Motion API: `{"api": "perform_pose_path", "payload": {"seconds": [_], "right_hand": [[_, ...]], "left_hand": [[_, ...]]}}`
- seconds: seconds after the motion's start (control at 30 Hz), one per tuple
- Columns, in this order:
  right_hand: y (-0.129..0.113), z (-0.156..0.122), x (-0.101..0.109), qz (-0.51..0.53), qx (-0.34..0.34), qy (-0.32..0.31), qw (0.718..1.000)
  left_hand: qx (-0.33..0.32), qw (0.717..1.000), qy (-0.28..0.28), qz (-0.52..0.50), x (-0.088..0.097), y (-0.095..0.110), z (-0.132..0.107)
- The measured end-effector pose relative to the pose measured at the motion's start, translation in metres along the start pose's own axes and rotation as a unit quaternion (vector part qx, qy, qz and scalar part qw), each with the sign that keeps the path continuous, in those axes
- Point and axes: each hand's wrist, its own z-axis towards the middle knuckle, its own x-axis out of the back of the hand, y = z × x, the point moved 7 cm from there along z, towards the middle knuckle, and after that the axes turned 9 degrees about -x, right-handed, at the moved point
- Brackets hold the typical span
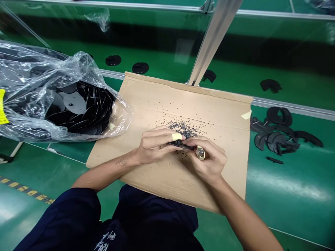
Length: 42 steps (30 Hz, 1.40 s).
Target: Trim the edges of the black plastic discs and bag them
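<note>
My left hand (154,144) is closed round a thin black plastic piece (180,144), held edge-on over a sheet of cardboard (167,104); its fingertip wears a yellowish tape wrap. Touching the piece from the right, my right hand (209,158) is closed round a small tool with a pale, metal-tipped end (200,152). Just beyond both hands lies a patch of tiny black shavings (183,128) on the cardboard.
A clear plastic bag (39,94) full of black round parts lies at the left. A pile of black curved parts (277,136) sits at the right on the green surface. More black parts lie beyond a metal rail (293,108). A slanted metal post (211,38) rises behind the cardboard.
</note>
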Motion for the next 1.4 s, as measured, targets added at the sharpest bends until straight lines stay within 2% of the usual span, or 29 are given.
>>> {"api": "perform_pose_path", "payload": {"seconds": [0.07, 0.13, 0.27, 0.4, 0.47, 0.53, 0.63, 0.73, 0.83, 0.97, 1.1, 1.2, 1.27, 1.33, 1.4], "right_hand": [[0.003, 0.0, 0.001, 0.011, -0.019, 0.008, 1.0], [0.008, 0.0, 0.001, 0.026, -0.051, 0.017, 0.998], [0.015, 0.003, 0.0, 0.06, -0.096, -0.003, 0.994], [0.012, 0.007, -0.001, 0.058, -0.076, -0.028, 0.995], [0.01, 0.008, -0.001, 0.055, -0.053, -0.034, 0.996], [0.008, 0.009, -0.001, 0.062, -0.031, -0.044, 0.997], [0.007, 0.01, -0.002, 0.066, -0.023, -0.064, 0.995], [0.006, 0.01, -0.003, 0.073, -0.027, -0.08, 0.994], [0.004, 0.009, -0.004, 0.092, -0.018, -0.096, 0.991], [0.002, 0.007, -0.006, 0.066, 0.009, -0.103, 0.992], [-0.001, 0.006, -0.005, 0.025, 0.028, -0.081, 0.996], [0.0, 0.006, 0.0, -0.013, 0.012, -0.028, 0.999], [0.003, 0.009, 0.004, -0.039, -0.022, -0.006, 0.999], [0.007, 0.013, 0.005, -0.08, -0.065, -0.027, 0.994], [0.011, 0.017, 0.007, -0.134, -0.098, -0.085, 0.982]], "left_hand": [[0.027, 0.999, -0.004, -0.016, -0.003, -0.003, -0.002], [0.082, 0.994, -0.019, -0.066, -0.008, -0.01, -0.006], [0.171, 0.976, -0.015, -0.132, -0.012, -0.018, -0.012], [0.141, 0.984, -0.02, -0.111, -0.008, -0.015, -0.008], [0.135, 0.982, -0.03, -0.132, -0.006, -0.017, -0.006], [0.165, 0.964, -0.04, -0.203, -0.006, -0.024, -0.006], [0.245, 0.918, -0.053, -0.306, -0.011, -0.035, -0.01], [0.303, 0.887, -0.068, -0.342, -0.017, -0.04, -0.015], [0.315, 0.871, -0.076, -0.37, -0.022, -0.039, -0.017], [0.29, 0.878, -0.089, -0.371, -0.021, -0.035, -0.015], [0.288, 0.882, -0.087, -0.364, -0.022, -0.034, -0.016], [0.306, 0.873, -0.074, -0.372, -0.028, -0.033, -0.019], [0.318, 0.879, -0.054, -0.351, -0.03, -0.035, -0.022], [0.34, 0.888, -0.019, -0.308, -0.028, -0.043, -0.025], [0.368, 0.889, 0.027, -0.27, -0.022, -0.055, -0.03]]}}
